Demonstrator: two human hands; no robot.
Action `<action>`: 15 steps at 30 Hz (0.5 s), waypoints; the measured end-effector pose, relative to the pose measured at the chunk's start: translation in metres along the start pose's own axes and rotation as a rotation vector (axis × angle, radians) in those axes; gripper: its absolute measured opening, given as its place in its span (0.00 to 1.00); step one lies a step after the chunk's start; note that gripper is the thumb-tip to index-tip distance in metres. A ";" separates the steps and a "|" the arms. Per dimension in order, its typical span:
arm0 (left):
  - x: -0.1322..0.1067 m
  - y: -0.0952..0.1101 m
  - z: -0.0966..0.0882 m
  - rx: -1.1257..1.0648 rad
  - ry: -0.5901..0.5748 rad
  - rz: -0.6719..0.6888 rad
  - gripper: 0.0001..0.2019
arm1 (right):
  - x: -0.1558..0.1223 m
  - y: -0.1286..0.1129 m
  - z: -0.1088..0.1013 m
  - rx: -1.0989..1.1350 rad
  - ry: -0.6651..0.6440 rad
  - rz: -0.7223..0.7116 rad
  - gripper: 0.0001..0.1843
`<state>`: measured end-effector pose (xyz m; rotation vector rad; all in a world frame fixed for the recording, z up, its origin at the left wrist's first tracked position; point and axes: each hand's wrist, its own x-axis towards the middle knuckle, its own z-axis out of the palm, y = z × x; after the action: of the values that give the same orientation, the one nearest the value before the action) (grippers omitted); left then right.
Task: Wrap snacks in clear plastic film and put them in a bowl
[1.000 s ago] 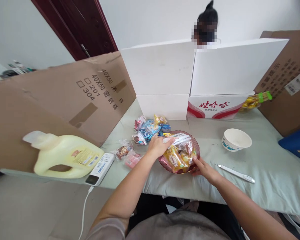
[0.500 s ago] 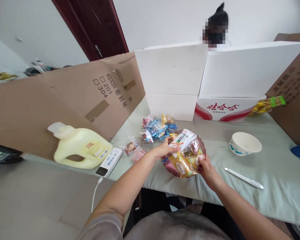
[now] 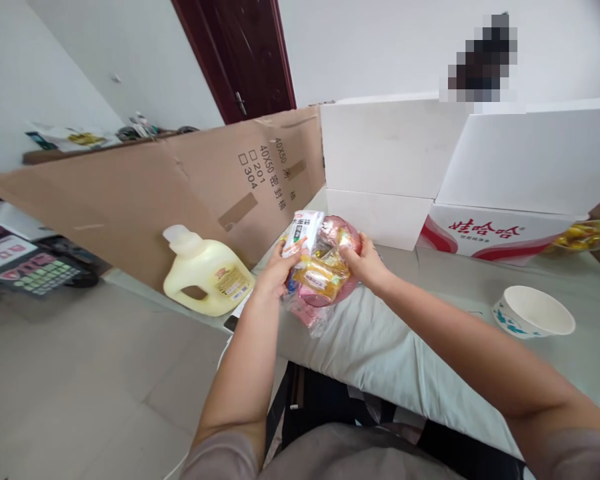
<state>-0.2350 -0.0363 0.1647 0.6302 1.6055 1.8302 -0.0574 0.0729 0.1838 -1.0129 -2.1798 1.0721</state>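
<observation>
Left hand [image 3: 271, 271] and right hand [image 3: 370, 264] held heaped pink bowl [image 3: 349, 288]; white snack packet [image 3: 305, 231] by left hand could slide off if bowl tipped.

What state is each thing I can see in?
Pink bowl: held, heaped with packets.
Packets: wrapped.
Left hand: gripping the pink bowl.
Right hand: gripping its other side.
Yellow bottle: capped, standing.
Paper bowl: upright, open-topped.
Door: looks closed.
</observation>
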 end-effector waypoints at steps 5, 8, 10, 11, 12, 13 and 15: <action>0.010 -0.038 -0.035 0.501 0.384 -0.062 0.33 | 0.023 -0.047 0.020 -0.170 -0.041 0.086 0.46; 0.012 -0.056 -0.041 0.605 0.442 -0.096 0.35 | 0.027 -0.063 0.020 -0.288 -0.073 0.041 0.43; 0.013 -0.060 -0.040 0.658 0.464 -0.112 0.37 | 0.029 -0.070 0.019 -0.347 -0.081 0.018 0.43; 0.013 -0.061 -0.038 0.685 0.475 -0.120 0.39 | 0.031 -0.074 0.018 -0.370 -0.079 0.014 0.43; 0.012 -0.061 -0.035 0.710 0.489 -0.127 0.40 | 0.033 -0.077 0.017 -0.390 -0.077 0.012 0.42; 0.011 -0.061 -0.031 0.734 0.508 -0.132 0.42 | 0.035 -0.079 0.017 -0.409 -0.078 0.013 0.41; 0.006 -0.064 -0.023 0.768 0.552 -0.144 0.44 | 0.038 -0.084 0.015 -0.449 -0.087 0.007 0.39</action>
<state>-0.2469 -0.0432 0.0983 0.2993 2.6845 1.2981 -0.1239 0.0618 0.2480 -1.1785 -2.5553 0.6471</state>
